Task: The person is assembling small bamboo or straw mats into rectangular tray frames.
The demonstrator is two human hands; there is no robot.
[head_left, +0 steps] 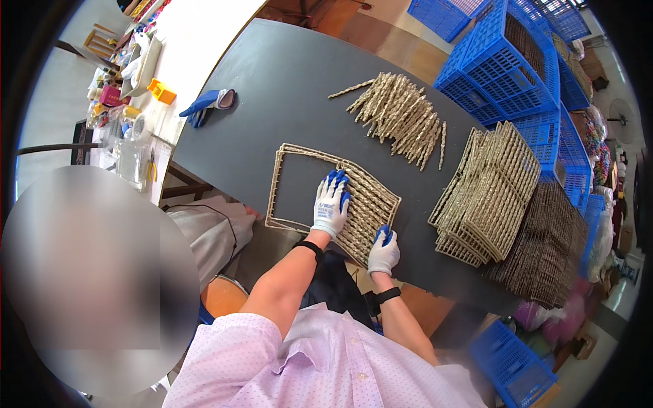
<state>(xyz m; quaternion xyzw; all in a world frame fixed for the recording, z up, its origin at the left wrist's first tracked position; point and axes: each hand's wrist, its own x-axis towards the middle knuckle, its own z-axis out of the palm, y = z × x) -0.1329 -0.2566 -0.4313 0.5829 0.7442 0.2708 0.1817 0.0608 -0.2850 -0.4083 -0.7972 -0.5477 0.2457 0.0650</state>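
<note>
On a dark worktop [282, 88], the twisty frame [364, 211] could slide if the left hand [331, 206], flat on it, pushes hard, and whether the right hand [384, 251] holds its edge is unclear.

1. Slatted frame [367, 207]: rough, twisted, fibre-like strands.
2. Loose rods [400, 112]: same rough, ropy finish.
3. Tabletop [272, 88]: smooth, matt.
4. Worn work gloves [329, 212]: knitted cloth; rubbery-looking coating on fingers.
5. Lattice crates [479, 71]: smooth plastic.
6. Shirt [292, 381]: matt cloth.
</note>
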